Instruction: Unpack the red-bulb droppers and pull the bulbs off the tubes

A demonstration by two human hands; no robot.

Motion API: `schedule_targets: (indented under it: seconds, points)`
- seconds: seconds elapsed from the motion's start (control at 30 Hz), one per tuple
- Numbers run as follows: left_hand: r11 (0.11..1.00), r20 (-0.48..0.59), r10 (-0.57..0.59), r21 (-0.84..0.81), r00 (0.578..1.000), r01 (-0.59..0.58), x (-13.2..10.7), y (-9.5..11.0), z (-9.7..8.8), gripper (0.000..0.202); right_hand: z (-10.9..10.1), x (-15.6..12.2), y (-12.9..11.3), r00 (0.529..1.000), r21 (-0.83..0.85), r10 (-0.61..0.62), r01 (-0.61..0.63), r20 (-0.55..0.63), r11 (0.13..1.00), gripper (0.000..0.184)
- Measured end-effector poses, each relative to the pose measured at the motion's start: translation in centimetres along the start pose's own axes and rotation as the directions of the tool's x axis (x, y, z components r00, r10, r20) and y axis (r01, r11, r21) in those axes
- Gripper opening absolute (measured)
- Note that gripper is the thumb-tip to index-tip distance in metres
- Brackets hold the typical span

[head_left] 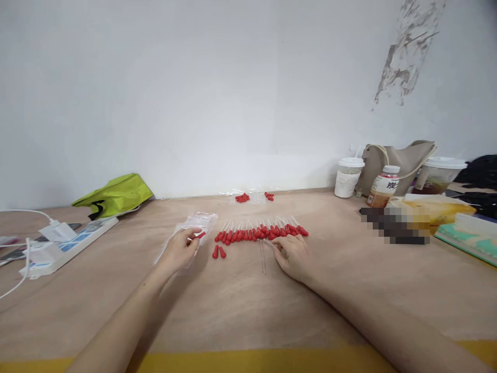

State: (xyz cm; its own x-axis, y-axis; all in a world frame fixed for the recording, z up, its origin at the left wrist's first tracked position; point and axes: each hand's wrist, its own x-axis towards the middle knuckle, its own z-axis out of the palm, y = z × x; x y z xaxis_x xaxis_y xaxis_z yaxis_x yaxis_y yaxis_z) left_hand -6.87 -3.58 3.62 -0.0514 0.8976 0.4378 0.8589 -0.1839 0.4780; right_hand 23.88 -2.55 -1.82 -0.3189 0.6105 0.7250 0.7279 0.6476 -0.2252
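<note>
left hand (179,250) pinches red bulb (200,235) over clear bag (205,221) | right hand (294,256) pinches clear tube (268,242), near edge of red-ended dropper row (244,235) | loose red bulbs (215,252), thin tubes (263,259) on table (229,311) between hands

A brown-topped table (233,305) bears a row of red-bulbed droppers (250,234), a power strip (81,242) and a yellow-green bag (120,194).

Bottle (382,189) of brown drink on the desk (334,233), white-lidded cup (347,181) just left of it, greyish bag (406,161) right behind, clear lidded cup (441,173) and yellow packet (450,207) off its right. Way left of the bottle: lime-green pouch (120,194), power strip (81,242).
</note>
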Motion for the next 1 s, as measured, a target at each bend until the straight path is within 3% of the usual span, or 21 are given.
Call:
schedule_targets:
  seconds: [0.13, 0.4, 0.67, 0.9, 1.0]
  points:
    - [0.991, 0.122, -0.093, -0.084, 0.988, 0.103, -0.4, -0.8, 1.0, 0.02, 0.4, 0.1, 0.1, 1.0, -0.035, -0.005, 0.006, 0.018, 0.999, 0.015]
    - [0.974, 0.26, -0.042, -0.204, 0.965, 0.097, -1.1, 0.5, 2.5, 0.025, 0.4, 0.0, -0.6, 0.988, 0.018, -0.049, 0.047, 0.147, 0.999, 0.018]
    - [0.992, 0.227, -0.045, -0.102, 0.973, 0.07, -1.3, 1.5, 2.1, 0.029, 0.4, -0.2, -0.7, 0.976, 0.103, -0.076, 0.056, 0.204, 0.993, 0.038]
    - [0.997, 0.188, 0.002, 0.077, 0.982, -0.017, -1.5, 1.9, 1.8, 0.028, -0.1, -0.2, -1.0, 0.975, 0.106, -0.084, 0.063, 0.208, 0.992, 0.034]
    - [0.981, 0.101, 0.053, 0.18, 0.993, -0.07, -1.5, 1.9, 2.0, 0.027, -0.1, -0.1, -1.1, 0.982, 0.095, -0.073, 0.057, 0.174, 0.994, 0.031]
